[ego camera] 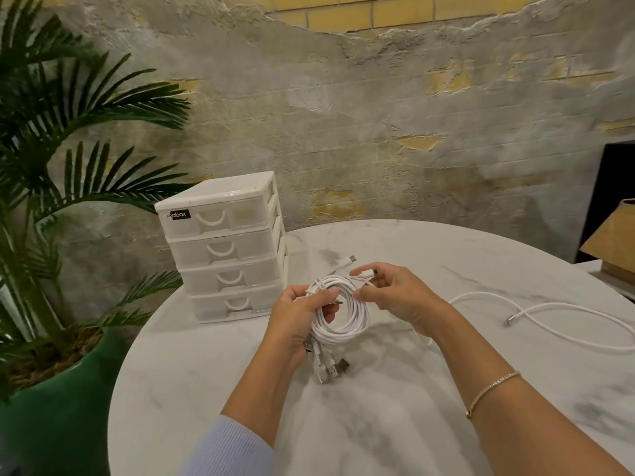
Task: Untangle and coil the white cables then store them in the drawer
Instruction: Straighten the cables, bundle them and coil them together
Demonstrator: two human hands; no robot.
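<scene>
- One coiled bundle of white cables (343,316), held at frame centre above the bench (446,269); several USB plugs hang below it, number not countable.
- Left hand (299,317): fingers curled round the coil's left side.
- Right hand (395,290): fingers pinching one cable end with a small plug.
- One loose white cable (549,312) lies on the bench, right of frame.
- One drawer unit (223,249), four drawers, all closed, left of centre.
- One potted palm (51,201), left edge.

Drawer unit (223,249) stands at table's (395,424) left rear, all four drawers closed, marble bare in front of them. Loose white cable (549,312) sprawls across right side. Palm plant (62,159) crowds the left edge.
</scene>
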